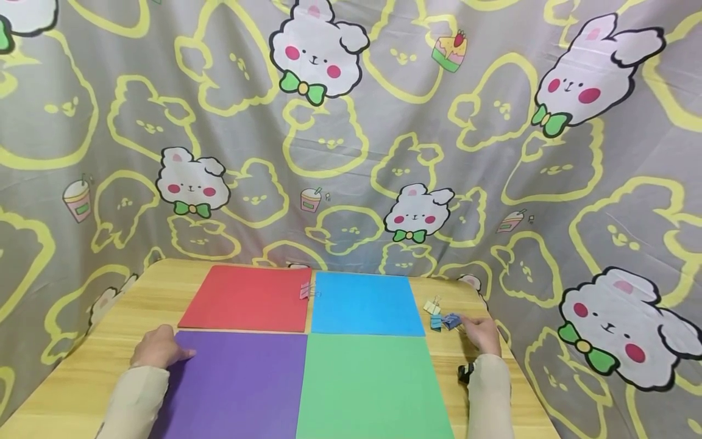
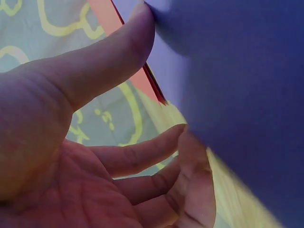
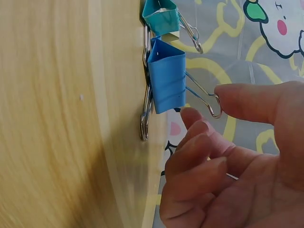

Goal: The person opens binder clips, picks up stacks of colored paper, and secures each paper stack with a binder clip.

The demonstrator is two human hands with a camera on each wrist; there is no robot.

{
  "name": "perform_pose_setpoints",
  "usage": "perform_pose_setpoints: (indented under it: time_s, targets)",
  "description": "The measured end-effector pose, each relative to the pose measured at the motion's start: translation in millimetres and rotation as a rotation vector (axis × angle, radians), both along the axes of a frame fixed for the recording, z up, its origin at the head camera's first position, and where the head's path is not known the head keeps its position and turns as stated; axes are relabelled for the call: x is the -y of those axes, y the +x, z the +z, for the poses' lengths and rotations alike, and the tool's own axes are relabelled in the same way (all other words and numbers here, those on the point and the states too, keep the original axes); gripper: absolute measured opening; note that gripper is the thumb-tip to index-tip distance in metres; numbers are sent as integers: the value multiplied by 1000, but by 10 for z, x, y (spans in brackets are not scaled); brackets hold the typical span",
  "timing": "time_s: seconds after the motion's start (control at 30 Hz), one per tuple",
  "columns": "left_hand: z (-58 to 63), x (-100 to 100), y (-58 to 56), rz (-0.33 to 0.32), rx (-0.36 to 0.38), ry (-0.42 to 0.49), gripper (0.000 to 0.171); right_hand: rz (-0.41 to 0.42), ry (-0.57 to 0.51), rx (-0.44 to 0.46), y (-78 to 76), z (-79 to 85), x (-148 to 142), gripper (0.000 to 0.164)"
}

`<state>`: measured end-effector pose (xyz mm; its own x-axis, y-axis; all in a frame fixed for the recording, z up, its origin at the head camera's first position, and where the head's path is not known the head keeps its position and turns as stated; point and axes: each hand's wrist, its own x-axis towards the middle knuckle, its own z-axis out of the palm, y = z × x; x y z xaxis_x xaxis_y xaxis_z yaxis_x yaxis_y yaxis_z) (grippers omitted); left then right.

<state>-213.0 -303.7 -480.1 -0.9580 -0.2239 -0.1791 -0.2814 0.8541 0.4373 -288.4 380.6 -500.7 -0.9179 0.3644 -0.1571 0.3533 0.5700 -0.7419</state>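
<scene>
On the left, my left hand (image 1: 157,349) rests at the purple sheet (image 1: 236,378), its thumb (image 2: 128,42) on the sheet near the upper left corner and its other fingers loosely bent by the edge. At the right of the table, my right hand (image 1: 484,335) is at a blue binder clip (image 3: 167,78), with the thumb on one wire handle and the bent index finger close under it. The clip's other handle lies along the wood. Just beyond it stands a teal binder clip (image 3: 162,21), and a pale yellow binder clip (image 1: 431,306) sits behind.
A red sheet (image 1: 247,299), a blue sheet (image 1: 367,303) and a green sheet (image 1: 373,384) lie in a grid with the purple one. A pink binder clip (image 1: 304,291) is at the red sheet's right edge. A patterned curtain (image 1: 340,134) surrounds the wooden table (image 1: 71,378).
</scene>
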Motion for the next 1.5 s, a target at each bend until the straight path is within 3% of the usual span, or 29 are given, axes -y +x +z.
perform_pose_setpoints:
  time_s: [0.07, 0.27, 0.67, 1.17, 1.27, 1.4, 1.5]
  targets:
    - [-3, 2, -3, 12, 15, 11, 68, 8, 13, 3, 7, 4, -5, 41]
    - [-23, 24, -5, 12, 28, 24, 71, 43, 51, 2, 52, 44, -3, 57]
    - [-60, 5, -14, -6, -12, -43, 69, 53, 17, -11, 56, 68, -18, 53]
    - [-61, 111, 26, -66, 10, 61, 74, 42, 17, 0, 41, 53, -34, 46]
    - [-63, 163, 22, -91, 9, 70, 65, 47, 20, 5, 31, 40, -44, 47]
    - [-61, 247, -7, -149, 27, 179, 46, 34, 1, 6, 20, 19, -60, 45]
    - [-51, 329, -28, -189, 88, 306, 41, 32, -20, 2, 14, 9, -77, 44]
